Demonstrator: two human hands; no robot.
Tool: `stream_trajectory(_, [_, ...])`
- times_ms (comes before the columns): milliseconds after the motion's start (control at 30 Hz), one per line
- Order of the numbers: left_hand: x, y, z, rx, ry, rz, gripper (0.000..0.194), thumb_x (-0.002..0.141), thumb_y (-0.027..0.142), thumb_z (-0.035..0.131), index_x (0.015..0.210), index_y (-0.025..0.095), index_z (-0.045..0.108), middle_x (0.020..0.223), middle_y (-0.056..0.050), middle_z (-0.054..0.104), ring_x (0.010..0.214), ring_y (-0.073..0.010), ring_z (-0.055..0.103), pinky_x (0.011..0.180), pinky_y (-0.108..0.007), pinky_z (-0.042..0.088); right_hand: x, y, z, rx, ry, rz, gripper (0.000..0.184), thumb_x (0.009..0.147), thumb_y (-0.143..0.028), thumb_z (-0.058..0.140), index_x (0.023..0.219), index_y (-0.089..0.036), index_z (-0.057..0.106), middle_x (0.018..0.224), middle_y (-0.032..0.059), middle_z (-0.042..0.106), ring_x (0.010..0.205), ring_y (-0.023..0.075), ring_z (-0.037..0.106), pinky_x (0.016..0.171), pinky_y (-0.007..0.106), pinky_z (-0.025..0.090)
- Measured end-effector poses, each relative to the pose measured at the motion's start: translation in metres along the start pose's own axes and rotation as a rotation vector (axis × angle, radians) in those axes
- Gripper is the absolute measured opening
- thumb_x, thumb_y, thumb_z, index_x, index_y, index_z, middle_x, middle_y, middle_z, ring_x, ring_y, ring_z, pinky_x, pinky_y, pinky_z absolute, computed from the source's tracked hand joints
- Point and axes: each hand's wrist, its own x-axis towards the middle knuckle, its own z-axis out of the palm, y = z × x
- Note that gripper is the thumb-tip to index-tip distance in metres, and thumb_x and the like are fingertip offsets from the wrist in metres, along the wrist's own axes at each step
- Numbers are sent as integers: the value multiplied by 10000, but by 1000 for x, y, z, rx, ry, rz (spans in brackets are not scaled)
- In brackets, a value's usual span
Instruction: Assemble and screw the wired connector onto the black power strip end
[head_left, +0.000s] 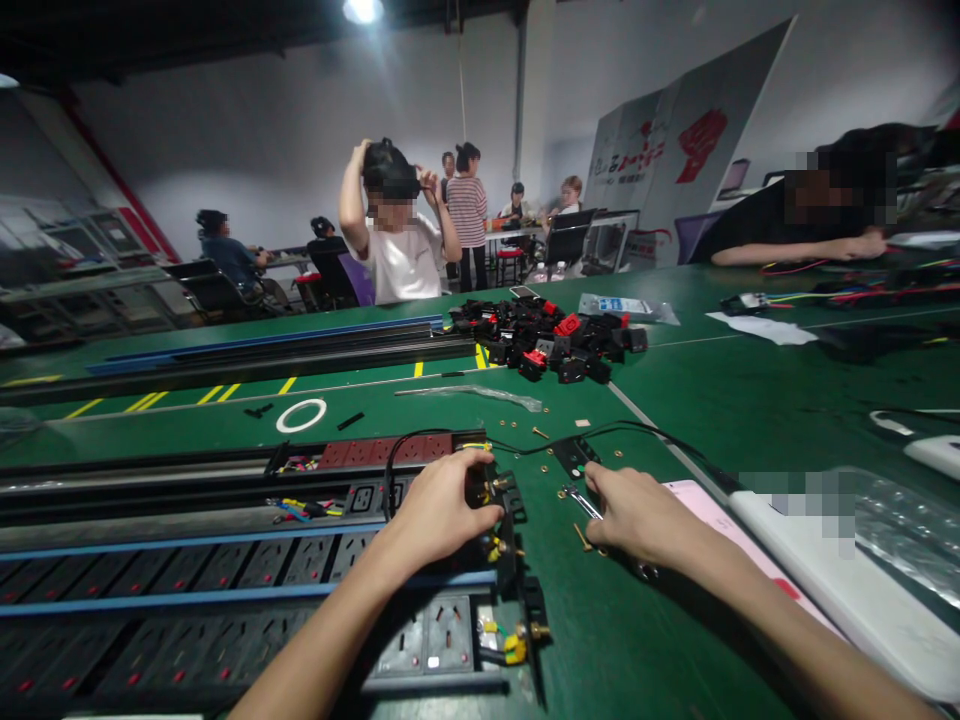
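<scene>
Several power strips point(300, 562) lie side by side at the left, with black end plates point(508, 560) and brass bolts at their right ends. My left hand point(442, 505) curls its thumb and forefinger around the end plate of one strip, by a bolt carrying yellow-sleeved wires. The palm side of this hand is hidden. In my right hand point(634, 505) is a metal wrench point(583, 502), held low over the green table, its jaw end pointing away to the left. Long brass bolts point(582, 537) and small nuts point(544, 468) lie beside it.
A pile of black and red sockets point(559, 340) lies farther back. Nearer are a white ring point(301, 415) and a black cable point(637, 424). At the right are a pink phone-like object point(720, 525) and a white device point(810, 560). Other people sit around the room.
</scene>
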Motion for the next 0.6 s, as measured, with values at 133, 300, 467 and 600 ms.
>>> stream_trajectory(133, [0, -1, 1, -12, -24, -9, 570, 746, 299, 698, 1295, 213, 571, 1145, -84, 700, 1071, -277, 651, 948, -409, 514, -2, -4, -2, -12, 9, 8, 338, 680, -250, 692, 985, -146, 589, 823, 109, 671, 798, 290, 670, 550, 279, 235])
stream_trajectory(300, [0, -2, 1, -14, -22, 4, 579, 740, 290, 692, 1299, 209, 567, 1140, -85, 700, 1060, -274, 654, 947, -404, 514, -3, -2, -2, -61, 22, 14, 330, 690, -218, 641, 1007, -138, 601, 840, 135, 679, 805, 297, 671, 556, 283, 269])
stream_trajectory(467, [0, -1, 2, -10, -12, 14, 584, 720, 256, 687, 1289, 196, 570, 1127, -83, 700, 1029, -262, 658, 948, -393, 511, -4, 0, -2, -108, 12, 25, 384, 705, -205, 630, 1077, -117, 603, 921, 180, 694, 864, 322, 680, 593, 293, 337])
stream_trajectory(600, [0, 0, 1, -12, -19, 3, 593, 712, 242, 684, 1291, 203, 564, 1145, -82, 695, 1030, -263, 658, 946, -391, 510, -7, -3, -4, -126, 15, 39, 442, 718, -175, 631, 1150, -93, 591, 992, 223, 695, 919, 353, 678, 642, 320, 382])
